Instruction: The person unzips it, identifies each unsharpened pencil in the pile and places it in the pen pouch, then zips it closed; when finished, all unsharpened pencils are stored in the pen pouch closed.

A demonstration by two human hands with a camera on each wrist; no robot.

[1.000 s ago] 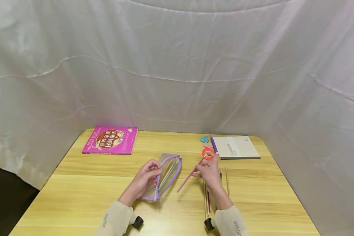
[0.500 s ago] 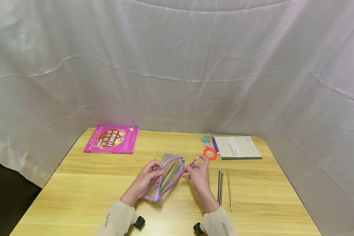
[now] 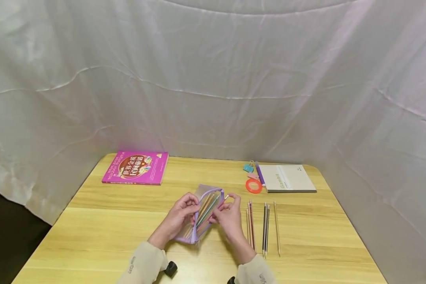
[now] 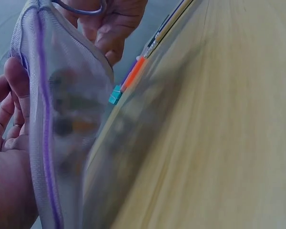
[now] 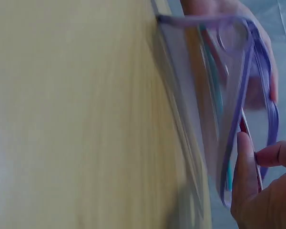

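Observation:
A clear pencil pouch with purple trim lies open at the table's middle, with several coloured pencils inside. My left hand pinches its left rim and holds the mouth apart. My right hand pinches a pink pencil that is mostly down inside the pouch, only its far end showing. In the left wrist view the pouch fills the left side, beside my left hand's fingers. The right wrist view shows the pouch mouth above my right fingers.
Right of my hands, loose pencils lie in a row: a pair, a dark pair, a single one. Farther back are an orange tape ring, teal clip, purple pen, grey notebook and pink book.
My right hand moved left from near the tape ring to the pouch and slid the pink pencil into it. The left hand stayed on the pouch rim.

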